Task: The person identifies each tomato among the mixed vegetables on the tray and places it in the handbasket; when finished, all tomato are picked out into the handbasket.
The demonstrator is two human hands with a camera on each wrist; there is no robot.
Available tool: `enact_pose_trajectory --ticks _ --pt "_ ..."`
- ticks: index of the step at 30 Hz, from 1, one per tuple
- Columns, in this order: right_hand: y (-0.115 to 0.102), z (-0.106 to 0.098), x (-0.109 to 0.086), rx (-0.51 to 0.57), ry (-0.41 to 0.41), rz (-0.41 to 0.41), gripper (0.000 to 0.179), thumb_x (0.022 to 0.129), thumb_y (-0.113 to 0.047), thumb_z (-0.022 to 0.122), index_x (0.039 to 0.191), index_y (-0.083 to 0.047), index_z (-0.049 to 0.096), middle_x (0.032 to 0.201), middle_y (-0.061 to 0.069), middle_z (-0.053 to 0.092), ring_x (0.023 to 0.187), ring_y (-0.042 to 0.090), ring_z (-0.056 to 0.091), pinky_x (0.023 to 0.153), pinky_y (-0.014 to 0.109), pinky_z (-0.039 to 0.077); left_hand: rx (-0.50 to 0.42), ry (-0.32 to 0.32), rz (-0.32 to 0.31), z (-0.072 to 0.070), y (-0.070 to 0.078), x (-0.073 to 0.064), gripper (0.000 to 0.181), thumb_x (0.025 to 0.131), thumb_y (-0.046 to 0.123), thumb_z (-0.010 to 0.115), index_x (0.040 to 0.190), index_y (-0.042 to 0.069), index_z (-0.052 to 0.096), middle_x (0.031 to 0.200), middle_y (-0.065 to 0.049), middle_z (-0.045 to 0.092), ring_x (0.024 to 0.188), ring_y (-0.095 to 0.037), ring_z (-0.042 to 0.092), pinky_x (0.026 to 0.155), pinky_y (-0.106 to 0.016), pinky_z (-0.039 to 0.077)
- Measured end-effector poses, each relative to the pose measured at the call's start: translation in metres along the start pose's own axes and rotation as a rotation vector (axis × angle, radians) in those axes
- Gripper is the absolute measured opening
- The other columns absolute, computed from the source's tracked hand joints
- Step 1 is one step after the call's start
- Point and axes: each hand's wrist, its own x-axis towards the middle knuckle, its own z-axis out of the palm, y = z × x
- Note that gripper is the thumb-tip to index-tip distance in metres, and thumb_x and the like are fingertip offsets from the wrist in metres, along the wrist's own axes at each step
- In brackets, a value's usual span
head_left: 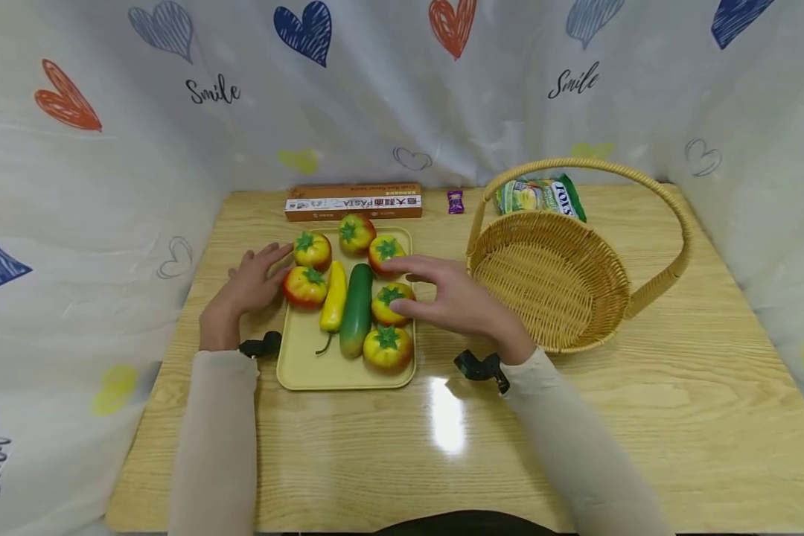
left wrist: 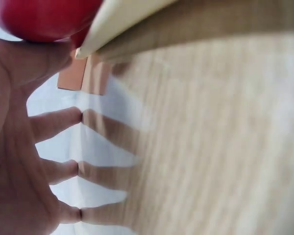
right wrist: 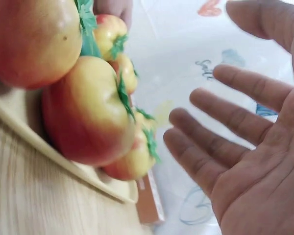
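A pale yellow tray [head_left: 301, 368] carries several red-and-yellow tomatoes [head_left: 387, 348], a green cucumber [head_left: 356, 313] and a yellow chili pepper [head_left: 333, 301]. At the tray's left edge is my left hand [head_left: 249, 286], its fingers spread. In the left wrist view, fingertips [left wrist: 71, 168] meet the tabletop while the thumb lies against the underside of a red tomato [left wrist: 46, 17] at the tray rim. My right hand [head_left: 452, 294] hovers over the tray's right side, fingers extended. The right wrist view shows its palm [right wrist: 264, 181] bare and apart from the tomatoes [right wrist: 85, 112].
Right of the tray stands a wicker basket [head_left: 543, 279] with a tall arched handle. Behind are a pasta box [head_left: 353, 202], a small purple wrapped candy [head_left: 455, 201] and a green FOX'S bag [head_left: 543, 195], partly behind the handle. A heart-printed curtain [head_left: 375, 97] surrounds the wooden table [head_left: 348, 461].
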Motion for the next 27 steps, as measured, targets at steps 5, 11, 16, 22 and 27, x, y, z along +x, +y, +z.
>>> enact_pose_trajectory --ticks 5,11,16,22,27 --pt "0.01 0.012 0.012 -0.007 -0.012 0.036 0.061 0.094 -0.045 0.07 0.147 -0.021 0.053 0.147 -0.006 0.055 0.138 0.014 0.049 0.113 0.041 0.042 0.002 -0.041 -0.012 0.0 -0.001 0.003 0.058 0.108 0.038 0.04 0.161 0.022 0.024 0.168 -0.021 0.007 0.146 -0.062 -0.006 0.103 -0.086 -0.004" --pt "0.024 0.02 0.016 -0.114 -0.07 0.12 0.06 0.092 -0.036 0.072 0.146 -0.018 0.053 0.146 0.0 0.056 0.135 0.019 0.051 0.116 0.039 0.037 0.0 -0.065 -0.011 -0.001 0.001 0.003 0.06 0.108 0.039 0.042 0.162 0.022 0.023 0.169 -0.019 0.004 0.147 -0.061 -0.008 0.102 -0.086 -0.006" --pt "0.03 0.023 0.015 -0.153 -0.151 0.17 0.057 0.09 -0.024 0.073 0.143 -0.015 0.056 0.146 0.002 0.056 0.131 0.019 0.052 0.113 0.038 0.041 0.001 -0.09 -0.027 -0.002 0.001 0.003 0.061 0.107 0.041 0.043 0.162 0.022 0.023 0.169 -0.019 0.003 0.147 -0.06 -0.011 0.102 -0.086 -0.007" --pt "0.026 0.019 0.013 -0.154 -0.182 0.216 0.061 0.089 -0.024 0.075 0.146 -0.017 0.054 0.144 0.001 0.057 0.122 0.018 0.057 0.106 0.038 0.047 0.004 -0.078 -0.034 -0.003 0.001 0.003 0.062 0.106 0.045 0.043 0.162 0.023 0.024 0.169 -0.019 0.004 0.147 -0.06 -0.009 0.102 -0.086 -0.005" --pt "0.022 0.016 0.012 -0.19 -0.204 0.2 0.063 0.089 -0.021 0.076 0.147 -0.016 0.052 0.146 0.002 0.055 0.126 0.019 0.055 0.108 0.039 0.045 -0.005 -0.071 -0.038 -0.002 0.0 0.004 0.062 0.107 0.043 0.043 0.162 0.024 0.023 0.169 -0.018 0.004 0.147 -0.06 -0.009 0.102 -0.086 -0.005"
